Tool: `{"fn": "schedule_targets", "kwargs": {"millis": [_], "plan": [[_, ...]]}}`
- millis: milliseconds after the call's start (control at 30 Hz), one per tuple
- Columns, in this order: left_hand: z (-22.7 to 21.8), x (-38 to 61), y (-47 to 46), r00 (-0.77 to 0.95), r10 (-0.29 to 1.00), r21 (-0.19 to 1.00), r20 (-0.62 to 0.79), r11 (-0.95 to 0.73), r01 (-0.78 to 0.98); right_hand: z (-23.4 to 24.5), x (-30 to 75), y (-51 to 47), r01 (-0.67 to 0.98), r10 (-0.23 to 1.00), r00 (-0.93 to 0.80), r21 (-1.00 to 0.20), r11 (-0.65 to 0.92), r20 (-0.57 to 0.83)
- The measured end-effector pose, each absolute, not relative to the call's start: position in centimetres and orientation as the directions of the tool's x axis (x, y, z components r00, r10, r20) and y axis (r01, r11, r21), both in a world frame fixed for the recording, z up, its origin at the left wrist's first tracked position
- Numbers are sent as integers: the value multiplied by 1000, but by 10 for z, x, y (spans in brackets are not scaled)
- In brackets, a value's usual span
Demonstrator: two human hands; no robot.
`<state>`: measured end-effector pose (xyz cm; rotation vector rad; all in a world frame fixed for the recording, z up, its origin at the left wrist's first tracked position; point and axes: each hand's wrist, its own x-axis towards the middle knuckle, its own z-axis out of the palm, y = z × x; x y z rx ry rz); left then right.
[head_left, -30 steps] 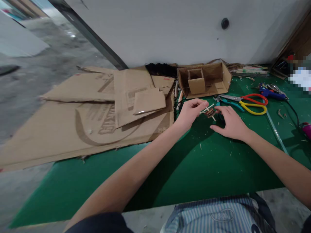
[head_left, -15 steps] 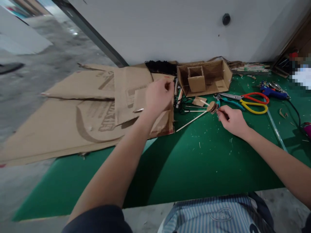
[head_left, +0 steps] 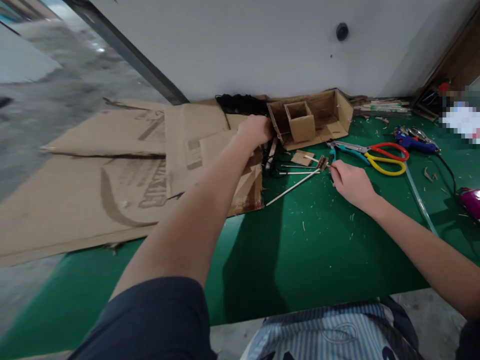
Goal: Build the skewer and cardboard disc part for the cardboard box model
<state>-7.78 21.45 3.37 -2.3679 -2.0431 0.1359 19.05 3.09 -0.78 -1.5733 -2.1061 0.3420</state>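
My left hand reaches out over the edge of the flat cardboard sheets, close to the open cardboard box; its fingers curl downward and hide whatever they touch. My right hand rests on the green mat and pinches a small cardboard piece with a thin stick through it. Thin wooden sticks lie on the mat just left of that piece. A small cardboard scrap lies between the sticks and the box.
Scissors with red and yellow handles and teal-handled pliers lie right of the box. A blue glue gun with its black cable sits further right. A pink object is at the right edge. A white wall runs behind.
My left hand let go of the small stick piece and swung left, then forward to the cardboard edge beside the box. My right hand kept the piece, lowered near the mat.
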Motion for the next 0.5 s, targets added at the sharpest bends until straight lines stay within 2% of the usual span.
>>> {"fn": "schedule_targets", "kwargs": {"millis": [67, 167, 267, 367, 433, 500], "plan": [[34, -74, 218, 98, 994, -91, -42, -101, 991, -9, 193, 35, 845, 948, -194, -449, 292, 251], [33, -68, 219, 20, 998, -71, -52, -24, 997, -13, 198, 40, 847, 944, -180, -444, 291, 276], [31, -66, 220, -79, 997, 45, -18, 80, 996, -15, 201, 40, 833, 935, -194, -453, 317, 298], [33, -73, 216, -200, 979, 191, 37, 189, 963, -15, 203, 39, 786, 930, -202, -516, 341, 306], [39, -83, 209, -243, 969, 239, 40, 227, 944, -13, 204, 38, 744, 928, -207, -566, 355, 310], [50, -93, 198, -229, 970, 238, 88, 202, 950, -11, 204, 38, 712, 922, -227, -593, 376, 312]]}}
